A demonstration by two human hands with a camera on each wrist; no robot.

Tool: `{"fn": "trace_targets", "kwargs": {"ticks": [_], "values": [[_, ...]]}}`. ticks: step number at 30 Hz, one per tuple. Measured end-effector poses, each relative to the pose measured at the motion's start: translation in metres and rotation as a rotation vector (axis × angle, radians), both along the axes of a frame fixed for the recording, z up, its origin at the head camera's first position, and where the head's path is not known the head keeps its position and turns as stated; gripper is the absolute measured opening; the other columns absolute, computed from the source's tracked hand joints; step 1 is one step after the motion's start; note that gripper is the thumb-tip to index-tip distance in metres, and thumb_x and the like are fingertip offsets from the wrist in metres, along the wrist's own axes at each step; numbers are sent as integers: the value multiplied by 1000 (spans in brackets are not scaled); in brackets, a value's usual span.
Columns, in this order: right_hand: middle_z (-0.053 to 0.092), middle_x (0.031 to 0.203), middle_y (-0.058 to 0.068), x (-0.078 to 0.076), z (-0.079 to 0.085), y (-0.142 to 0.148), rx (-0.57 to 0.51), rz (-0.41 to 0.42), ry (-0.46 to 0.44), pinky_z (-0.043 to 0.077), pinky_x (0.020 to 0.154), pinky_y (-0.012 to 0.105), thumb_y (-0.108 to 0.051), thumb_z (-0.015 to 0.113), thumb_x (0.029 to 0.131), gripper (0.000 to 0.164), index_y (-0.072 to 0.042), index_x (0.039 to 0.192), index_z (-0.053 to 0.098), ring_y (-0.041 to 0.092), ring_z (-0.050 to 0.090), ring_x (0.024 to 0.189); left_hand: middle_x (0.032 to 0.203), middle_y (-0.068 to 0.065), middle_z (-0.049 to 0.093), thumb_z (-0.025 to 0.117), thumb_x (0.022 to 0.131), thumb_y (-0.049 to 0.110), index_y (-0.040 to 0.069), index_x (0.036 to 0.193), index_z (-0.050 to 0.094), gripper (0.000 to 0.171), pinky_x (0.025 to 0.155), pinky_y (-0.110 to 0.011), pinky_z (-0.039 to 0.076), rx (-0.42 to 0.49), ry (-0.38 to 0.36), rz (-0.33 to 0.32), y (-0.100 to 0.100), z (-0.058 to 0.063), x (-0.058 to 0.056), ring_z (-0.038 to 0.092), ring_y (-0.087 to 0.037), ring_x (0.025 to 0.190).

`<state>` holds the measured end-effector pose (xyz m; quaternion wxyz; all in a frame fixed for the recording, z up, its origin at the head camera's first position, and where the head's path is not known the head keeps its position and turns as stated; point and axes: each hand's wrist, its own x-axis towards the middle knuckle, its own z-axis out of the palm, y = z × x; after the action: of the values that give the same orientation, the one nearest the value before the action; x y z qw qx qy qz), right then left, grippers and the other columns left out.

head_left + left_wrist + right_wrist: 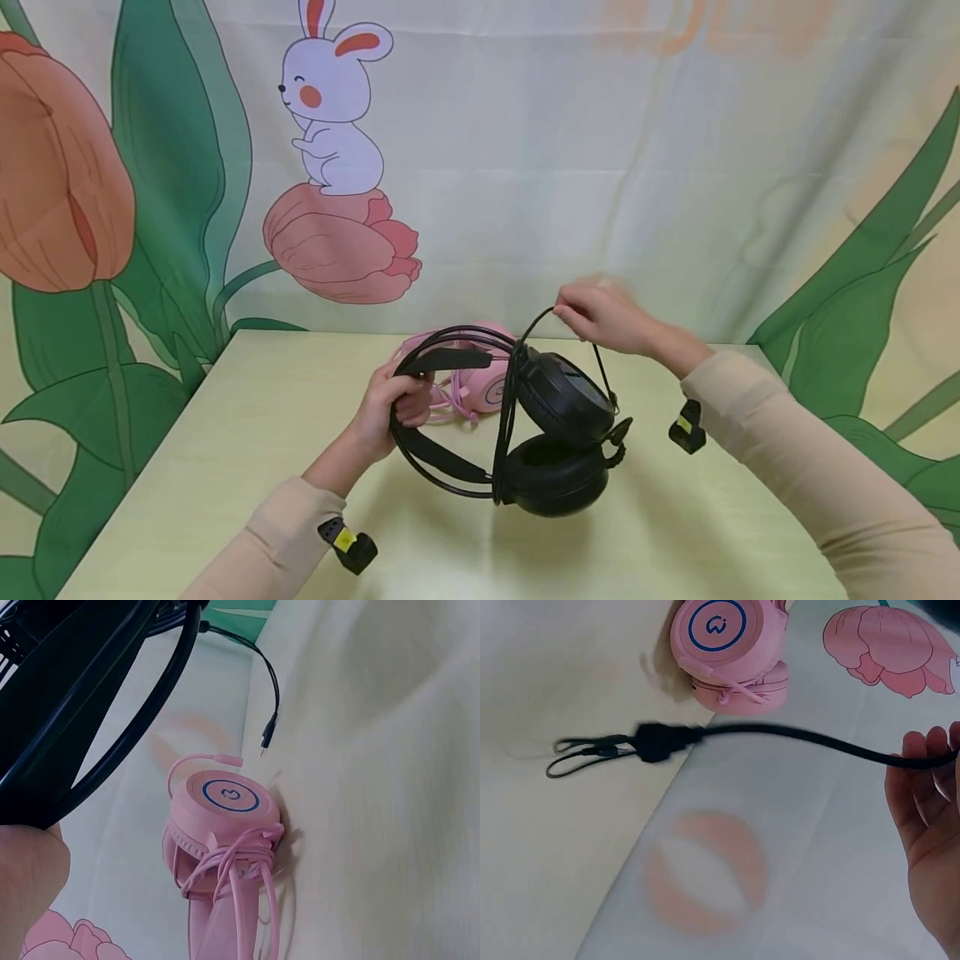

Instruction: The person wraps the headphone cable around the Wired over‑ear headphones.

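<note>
A black over-ear headset (558, 475) is held above the table, tilted with its ear cups to the right. My left hand (390, 404) grips it by the headband, fingers curled round the band. Several turns of black cable (505, 425) are wound round the headset beside the cups. Up and to the right, my right hand (607, 317) pinches a stretch of that cable, which runs taut from the headset. The cable's loose end hangs below this hand, with a splitter (656, 742) and two thin leads in the right wrist view; a plug (268, 733) shows in the left wrist view.
Behind the black headset, a pink headset (229, 802) lies on the pale table (247, 433) near its back edge, its pink cable bundled round it. A printed cloth backdrop (510, 192) with a rabbit and tulips hangs right behind the table.
</note>
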<state>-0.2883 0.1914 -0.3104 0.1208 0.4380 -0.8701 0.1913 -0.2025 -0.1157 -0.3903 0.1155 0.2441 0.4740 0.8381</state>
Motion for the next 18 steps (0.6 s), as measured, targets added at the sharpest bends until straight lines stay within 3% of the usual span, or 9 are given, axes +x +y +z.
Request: {"fn": "trace_targets", "kwargs": {"ticks": [4, 8, 18], "values": [[48, 59, -6, 1, -10, 5, -27, -61, -192, 41, 52, 26, -19, 47, 96, 15, -16, 81, 51, 6, 52, 50, 52, 7, 30, 33, 83, -1, 6, 83, 49, 17, 41, -20, 20, 28, 18, -32, 3, 0, 1, 23, -8, 42], [45, 60, -3, 1, -21, 7, -69, -81, -313, 38, 50, 26, -18, 46, 96, 15, -14, 82, 50, 11, 47, 50, 52, 6, 28, 31, 84, -1, 6, 82, 47, 18, 41, -20, 18, 70, 17, -56, 4, -1, 2, 21, -9, 42], [47, 70, -6, 8, -44, 3, -161, -95, -339, 36, 60, 24, -16, 47, 95, 14, -14, 84, 55, 10, 46, 64, 52, 3, 22, 27, 83, -1, 5, 81, 45, 19, 42, -20, 16, 165, -11, -73, 10, 0, 2, 16, -11, 43]]}}
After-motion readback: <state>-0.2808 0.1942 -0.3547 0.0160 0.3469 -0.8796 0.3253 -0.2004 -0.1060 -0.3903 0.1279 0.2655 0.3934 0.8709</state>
